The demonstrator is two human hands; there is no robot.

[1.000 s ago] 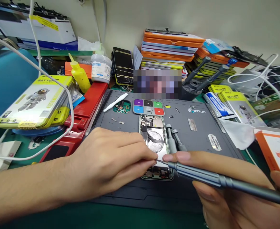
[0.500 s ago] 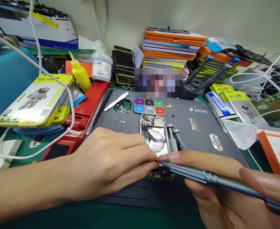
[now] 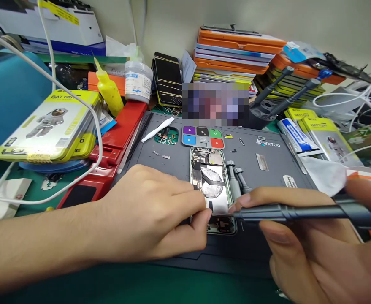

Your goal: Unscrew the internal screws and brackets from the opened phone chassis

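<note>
An opened phone (image 3: 201, 158) lies on the dark grey mat (image 3: 175, 259), its inner parts and a round silver disc (image 3: 212, 184) exposed. My left hand (image 3: 150, 207) is at the phone's left edge, thumb and fingers pinched together over its lower half; anything between them is hidden. My right hand (image 3: 326, 257) grips a dark grey precision screwdriver (image 3: 312, 212), held almost level. Its working end is near the phone's lower right edge, apart from my left fingertips. Whether the tip touches the phone I cannot tell.
Two grey screwdrivers (image 3: 232, 181) lie right of the phone. Behind it sit a coloured screw tray (image 3: 203, 137) and a white stick (image 3: 158, 129). A red tool (image 3: 122, 143), battery boxes (image 3: 52, 122), a razor blade (image 3: 289, 181) and a screwdriver stand (image 3: 261, 116) surround the mat.
My right hand and the screwdriver have moved right, away from my left fingertips, and the screwdriver lies more level. My left thumb and fingers have curled in more. The view has shifted slightly.
</note>
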